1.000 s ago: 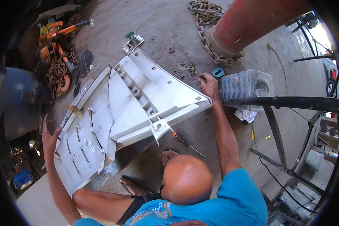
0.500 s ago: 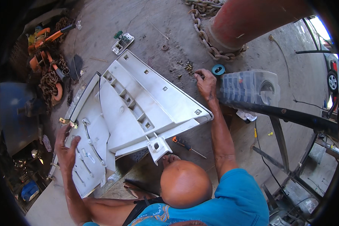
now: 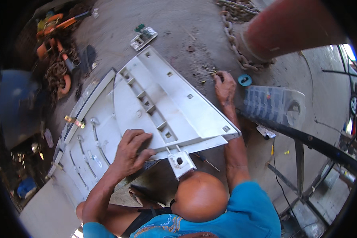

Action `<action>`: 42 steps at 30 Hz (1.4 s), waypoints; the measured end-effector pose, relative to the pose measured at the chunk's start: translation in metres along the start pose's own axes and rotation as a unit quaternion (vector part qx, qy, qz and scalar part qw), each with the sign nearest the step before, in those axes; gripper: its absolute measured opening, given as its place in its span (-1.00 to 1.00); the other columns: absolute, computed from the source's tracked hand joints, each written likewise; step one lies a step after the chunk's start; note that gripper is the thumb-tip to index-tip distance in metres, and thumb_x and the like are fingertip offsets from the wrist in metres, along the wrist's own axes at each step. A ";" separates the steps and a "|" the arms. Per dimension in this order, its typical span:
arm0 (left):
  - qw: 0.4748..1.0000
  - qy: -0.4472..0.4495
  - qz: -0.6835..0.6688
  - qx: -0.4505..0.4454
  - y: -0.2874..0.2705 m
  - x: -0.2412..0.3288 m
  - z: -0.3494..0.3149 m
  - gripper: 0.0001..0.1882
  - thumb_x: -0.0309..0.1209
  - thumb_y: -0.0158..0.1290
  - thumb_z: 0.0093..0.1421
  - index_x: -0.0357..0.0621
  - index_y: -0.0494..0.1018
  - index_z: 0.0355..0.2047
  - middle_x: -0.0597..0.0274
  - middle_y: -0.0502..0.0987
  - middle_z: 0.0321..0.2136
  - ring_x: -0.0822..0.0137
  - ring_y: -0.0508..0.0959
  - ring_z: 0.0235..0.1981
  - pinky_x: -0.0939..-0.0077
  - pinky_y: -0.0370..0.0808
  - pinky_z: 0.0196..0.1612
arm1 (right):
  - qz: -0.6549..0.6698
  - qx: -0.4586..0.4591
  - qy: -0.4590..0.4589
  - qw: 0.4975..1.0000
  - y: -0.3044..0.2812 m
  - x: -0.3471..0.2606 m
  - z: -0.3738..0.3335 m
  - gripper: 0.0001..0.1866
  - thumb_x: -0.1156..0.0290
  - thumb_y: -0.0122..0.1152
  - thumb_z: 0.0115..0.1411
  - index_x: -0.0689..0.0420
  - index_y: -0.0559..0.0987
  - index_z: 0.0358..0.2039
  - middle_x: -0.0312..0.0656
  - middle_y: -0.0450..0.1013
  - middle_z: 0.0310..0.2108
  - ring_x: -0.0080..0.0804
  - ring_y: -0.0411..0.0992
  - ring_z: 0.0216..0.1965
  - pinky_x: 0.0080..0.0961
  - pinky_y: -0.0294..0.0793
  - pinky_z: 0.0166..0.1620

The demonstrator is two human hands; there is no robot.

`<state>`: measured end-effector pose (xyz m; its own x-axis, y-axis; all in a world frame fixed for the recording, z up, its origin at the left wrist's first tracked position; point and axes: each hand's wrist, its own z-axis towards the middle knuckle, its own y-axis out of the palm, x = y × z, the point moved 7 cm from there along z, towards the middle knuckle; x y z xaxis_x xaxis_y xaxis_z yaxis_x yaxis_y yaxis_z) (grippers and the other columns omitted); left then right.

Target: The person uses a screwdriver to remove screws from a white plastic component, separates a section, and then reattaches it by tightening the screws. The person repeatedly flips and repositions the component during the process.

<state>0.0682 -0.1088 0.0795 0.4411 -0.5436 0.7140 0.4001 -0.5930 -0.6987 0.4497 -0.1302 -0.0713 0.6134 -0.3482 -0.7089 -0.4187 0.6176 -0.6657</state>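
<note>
A large white molded panel with square clip holes and a row of pockets lies before me, resting against a ribbed white panel. My left hand is over the larger panel's lower left edge, fingers curved and thumb apart, with nothing visible in it. My right hand reaches past the panel's right edge to the floor. Its fingertips are pinched together at a scatter of small brass-coloured fasteners; what they hold, if anything, is hidden. A brass-coloured clip sits on the ribbed panel's far-left edge.
Right of my right hand are a teal ring-shaped roll and a clear compartment box. A black metal bar crosses the right side. A red post with a heavy chain stands beyond. A screwdriver shows partly below the panel.
My left hand has left the ribbed panel's left edge and moved right to the larger panel. My right hand stays by the small fasteners, its fingertips now closer in. The view has shifted slightly.
</note>
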 end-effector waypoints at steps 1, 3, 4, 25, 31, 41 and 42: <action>1.000 0.000 0.003 0.003 0.002 0.001 0.002 -0.48 -0.30 0.35 0.14 -0.17 0.52 0.08 -0.03 0.52 -0.07 0.00 0.53 -0.08 0.20 0.53 -0.03 | -0.006 -0.004 0.009 1.000 0.000 0.005 0.001 -0.89 0.48 0.27 0.22 0.22 0.63 -0.27 0.00 0.57 -0.29 0.01 0.56 -0.19 -0.14 0.50 -0.09; 1.000 0.001 0.005 0.013 0.003 -0.002 0.001 -0.47 -0.27 0.37 0.13 -0.16 0.52 0.08 -0.02 0.52 -0.09 0.00 0.52 -0.09 0.19 0.52 -0.04 | -0.025 -0.011 0.012 1.000 0.003 0.009 0.002 -0.90 0.48 0.26 0.23 0.22 0.62 -0.28 0.00 0.57 -0.29 0.01 0.55 -0.18 -0.14 0.50 -0.09; 1.000 0.007 0.005 0.018 0.005 -0.003 0.000 -0.45 -0.30 0.38 0.11 -0.16 0.52 0.09 -0.01 0.51 -0.09 0.01 0.52 -0.10 0.20 0.53 -0.05 | -0.038 -0.013 0.007 0.999 0.004 0.008 0.002 -0.90 0.48 0.25 0.23 0.22 0.61 -0.28 0.00 0.56 -0.29 0.01 0.54 -0.18 -0.13 0.49 -0.09; 0.994 0.082 0.048 0.052 0.010 0.003 -0.005 -0.45 -0.23 0.35 0.15 -0.22 0.48 0.08 0.04 0.51 -0.13 0.04 0.51 -0.18 0.19 0.49 -0.07 | 0.266 -0.067 0.176 0.946 -0.029 0.024 -0.017 -0.86 0.42 0.17 0.42 0.24 0.58 -0.15 -0.25 0.53 -0.35 -0.60 0.49 -0.44 -0.63 0.54 -0.41; 0.997 0.045 -0.021 0.060 0.005 0.000 -0.002 -0.60 -0.30 0.30 0.20 -0.21 0.56 0.00 0.00 0.54 -0.15 0.02 0.54 -0.14 0.20 0.51 -0.11 | 0.459 -0.147 0.212 0.850 -0.049 -0.034 -0.032 -0.73 0.34 0.17 0.44 0.28 0.60 -0.03 -0.23 0.56 -0.33 -0.60 0.50 -0.40 -0.65 0.55 -0.35; 0.991 0.048 -0.112 0.061 -0.018 0.054 0.070 -0.72 -0.41 0.21 0.28 -0.25 0.59 -0.02 -0.06 0.57 -0.17 -0.02 0.59 -0.11 0.21 0.53 -0.03 | 0.594 -0.227 0.224 0.738 -0.069 -0.081 -0.036 -0.70 0.43 0.16 0.42 0.33 0.60 0.07 -0.14 0.58 -0.24 -0.58 0.54 -0.35 -0.69 0.56 -0.30; 0.989 0.049 -0.127 0.057 -0.015 0.060 0.086 -0.71 -0.43 0.20 0.29 -0.25 0.59 -0.01 -0.07 0.57 -0.17 -0.03 0.59 -0.11 0.20 0.53 -0.02 | 0.579 -0.239 0.217 0.749 -0.069 -0.077 -0.035 -0.69 0.43 0.17 0.41 0.33 0.59 0.07 -0.14 0.58 -0.24 -0.59 0.54 -0.35 -0.69 0.55 -0.31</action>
<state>0.1579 -0.0819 0.1290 0.2366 -0.4450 0.8637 0.5786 -0.6496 -0.4932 0.4078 -0.1710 0.0206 -0.5779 -0.0345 -0.8154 -0.7567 0.3967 0.5196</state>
